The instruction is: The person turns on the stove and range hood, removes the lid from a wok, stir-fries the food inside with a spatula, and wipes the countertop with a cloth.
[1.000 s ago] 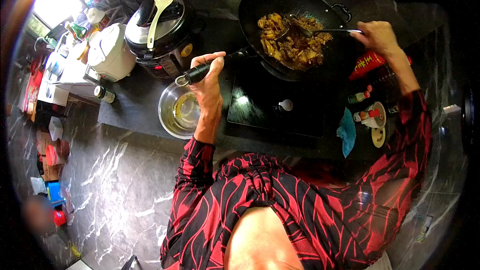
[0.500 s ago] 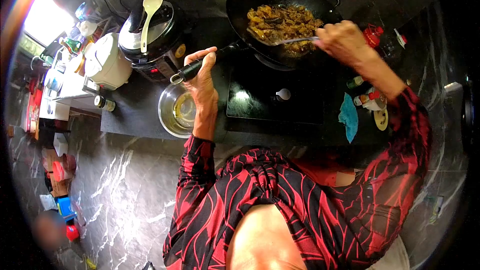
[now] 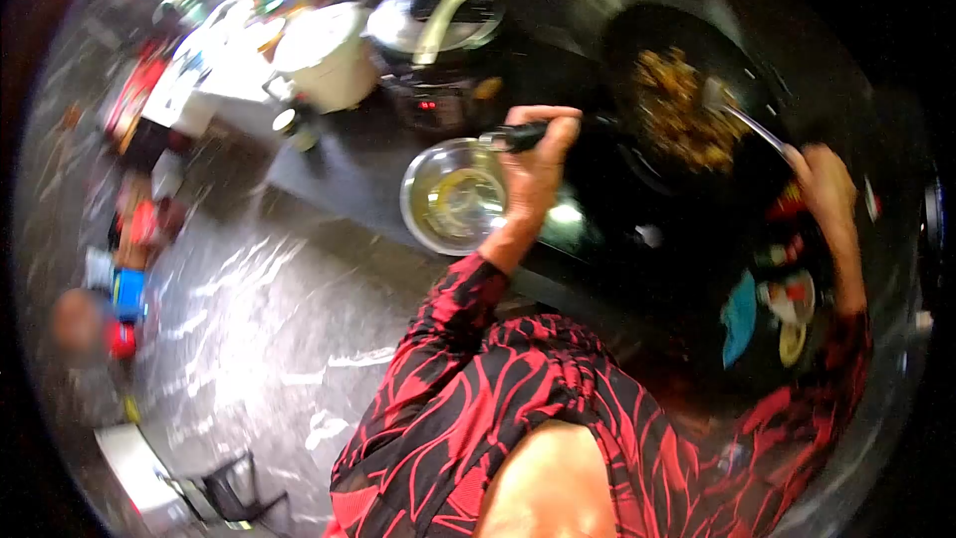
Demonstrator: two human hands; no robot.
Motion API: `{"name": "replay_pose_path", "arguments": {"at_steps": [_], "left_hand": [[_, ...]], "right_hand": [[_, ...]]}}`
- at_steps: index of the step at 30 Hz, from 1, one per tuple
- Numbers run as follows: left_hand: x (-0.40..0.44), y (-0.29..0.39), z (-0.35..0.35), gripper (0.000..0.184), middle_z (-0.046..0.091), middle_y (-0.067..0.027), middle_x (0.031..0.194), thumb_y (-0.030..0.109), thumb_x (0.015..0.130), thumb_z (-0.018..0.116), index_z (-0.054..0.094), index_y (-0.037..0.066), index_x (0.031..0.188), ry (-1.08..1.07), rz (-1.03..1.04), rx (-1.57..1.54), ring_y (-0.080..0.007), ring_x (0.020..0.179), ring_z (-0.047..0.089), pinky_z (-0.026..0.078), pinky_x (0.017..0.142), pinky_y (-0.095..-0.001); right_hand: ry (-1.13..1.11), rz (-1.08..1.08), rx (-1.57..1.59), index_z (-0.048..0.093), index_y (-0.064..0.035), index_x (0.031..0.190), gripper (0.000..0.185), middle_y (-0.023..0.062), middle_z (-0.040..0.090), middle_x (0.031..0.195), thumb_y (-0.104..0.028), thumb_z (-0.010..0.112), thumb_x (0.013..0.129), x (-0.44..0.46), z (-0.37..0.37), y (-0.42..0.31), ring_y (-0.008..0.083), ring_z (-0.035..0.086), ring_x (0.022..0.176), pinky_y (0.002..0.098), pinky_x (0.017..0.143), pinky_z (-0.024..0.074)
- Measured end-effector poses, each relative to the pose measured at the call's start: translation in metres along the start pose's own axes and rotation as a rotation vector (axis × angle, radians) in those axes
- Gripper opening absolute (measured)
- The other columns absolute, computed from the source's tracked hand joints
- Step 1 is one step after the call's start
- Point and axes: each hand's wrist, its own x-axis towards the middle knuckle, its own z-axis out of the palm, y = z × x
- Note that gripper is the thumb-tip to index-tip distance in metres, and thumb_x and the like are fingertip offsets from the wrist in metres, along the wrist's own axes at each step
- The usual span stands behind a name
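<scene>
A black wok [image 3: 622, 65] holds brown and yellow chopped food [image 3: 687, 115]. My left hand [image 3: 536, 161] is closed round the wok's black handle [image 3: 525, 136], above the edge of a steel bowl [image 3: 413, 201]. With closed fingers, my right hand [image 3: 825, 184] grips the shaft of a metal spatula [image 3: 759, 127], whose head rests in the food. The view is blurred by motion.
Left of the wok stand a dark electric cooker [image 3: 428, 100] with a pale ladle [image 3: 453, 5] on its lid, and a white cooker [image 3: 324, 55]. A blue cloth [image 3: 739, 319] and a small dish [image 3: 792, 344] lie at the right. A small bottle [image 3: 296, 130] stands left of the bowl.
The whole view has swung and tilted, shifting the counter to the right in the picture. My right hand has moved back toward the wok's right side with the spatula; my left hand keeps its hold.
</scene>
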Motion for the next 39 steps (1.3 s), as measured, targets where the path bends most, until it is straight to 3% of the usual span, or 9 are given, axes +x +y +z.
{"name": "replay_pose_path", "arguments": {"at_steps": [4, 15, 17, 23, 26, 28, 32, 37, 39], "left_hand": [[-0.001, 0.011, 0.0, 0.008, 0.063, -0.0004, 0.084, 0.005, 0.079, 0.065, 0.062, 0.005, 0.086, -0.003, -0.217, -0.049, -0.005, 0.073, 0.051, 0.043, 0.07, -0.0206], [0.0, 0.009, 0.001, 0.01, 0.06, 0.002, 0.082, 0.007, 0.08, 0.066, 0.062, 0.006, 0.089, -0.001, -0.206, -0.127, -0.0033, 0.071, 0.048, 0.039, 0.066, -0.0191], [0.0, 0.01, -0.001, 0.01, 0.061, 0.0018, 0.083, 0.007, 0.08, 0.066, 0.063, 0.006, 0.089, -0.013, -0.213, -0.086, -0.003, 0.072, 0.047, 0.039, 0.066, -0.0191], [-0.001, 0.016, -0.001, 0.01, 0.063, 0.0015, 0.081, 0.009, 0.08, 0.067, 0.063, 0.005, 0.088, -0.013, -0.189, -0.045, -0.0032, 0.07, 0.049, 0.041, 0.065, -0.0194], [-0.002, 0.012, 0.001, 0.009, 0.063, 0.0012, 0.08, 0.009, 0.08, 0.067, 0.063, 0.005, 0.088, 0.007, -0.148, -0.09, -0.0034, 0.069, 0.05, 0.041, 0.064, -0.02], [-0.003, 0.015, 0.0, 0.009, 0.064, 0.0007, 0.08, 0.009, 0.08, 0.066, 0.063, 0.005, 0.088, -0.004, -0.16, -0.057, -0.0036, 0.069, 0.05, 0.042, 0.065, -0.0202], [-0.003, 0.017, 0.0, 0.009, 0.064, -0.0006, 0.082, 0.008, 0.081, 0.066, 0.062, 0.005, 0.088, -0.009, -0.154, 0.028, -0.0043, 0.072, 0.051, 0.042, 0.067, -0.0204], [-0.003, 0.013, -0.002, 0.01, 0.065, -0.0022, 0.087, 0.007, 0.081, 0.064, 0.061, 0.005, 0.09, -0.017, -0.171, 0.018, -0.0049, 0.075, 0.052, 0.042, 0.07, -0.0206], [-0.002, 0.009, -0.002, 0.01, 0.065, -0.0027, 0.088, 0.006, 0.081, 0.064, 0.06, 0.004, 0.09, -0.015, -0.172, 0.018, -0.0051, 0.076, 0.052, 0.042, 0.071, -0.0207]], "right_hand": [[0.084, -0.103, -0.024, 0.057, -0.0002, 0.07, 0.038, 0.0192, 0.057, 0.067, -0.035, 0.058, 0.087, -0.006, -0.023, -0.015, 0.0375, 0.057, 0.063, 0.0463, 0.057, 0.0427], [0.169, -0.516, -0.283, 0.059, -0.0044, 0.075, 0.018, 0.0122, 0.062, 0.07, -0.021, 0.061, 0.082, 0.056, 0.034, -0.12, 0.0274, 0.064, 0.065, 0.0381, 0.058, 0.0512], [0.226, -0.541, -0.303, 0.058, -0.0034, 0.075, 0.017, 0.0129, 0.062, 0.071, -0.019, 0.06, 0.081, 0.076, 0.046, -0.106, 0.0285, 0.064, 0.065, 0.0386, 0.059, 0.0516], [-0.04, -0.03, 0.033, 0.055, 0.005, 0.081, 0.033, 0.0256, 0.06, 0.083, -0.028, 0.056, 0.088, 0.074, 0.021, -0.049, 0.0436, 0.057, 0.08, 0.049, 0.065, 0.0436], [-0.033, -0.09, 0.287, 0.048, 0.0058, 0.059, 0.045, 0.0163, 0.042, 0.049, -0.026, 0.052, 0.09, 0.087, 0.068, 0.044, 0.0245, 0.044, 0.042, 0.0407, 0.046, 0.036], [-0.15, -0.084, 0.381, 0.048, 0.0002, 0.055, 0.047, 0.0049, 0.038, 0.043, -0.029, 0.05, 0.091, 0.072, 0.06, 0.077, 0.0119, 0.04, 0.037, 0.0333, 0.039, 0.03], [-0.284, 0.099, 0.534, 0.044, -0.0008, 0.056, 0.048, 0.0037, 0.039, 0.047, -0.031, 0.048, 0.093, 0.034, 0.05, 0.116, 0.0144, 0.038, 0.04, 0.0339, 0.043, 0.0321], [0.1, -0.104, 0.144, 0.039, -0.0043, 0.065, 0.043, 0.0053, 0.035, 0.056, -0.033, 0.048, 0.095, 0.032, 0.042, 0.138, 0.0156, 0.028, 0.048, 0.0364, 0.046, 0.0271], [0.284, -0.163, -0.108, 0.048, -0.0022, 0.071, 0.037, 0.0095, 0.047, 0.06, -0.03, 0.048, 0.095, 0.036, 0.05, 0.132, 0.0203, 0.042, 0.05, 0.0365, 0.049, 0.0356]]}}
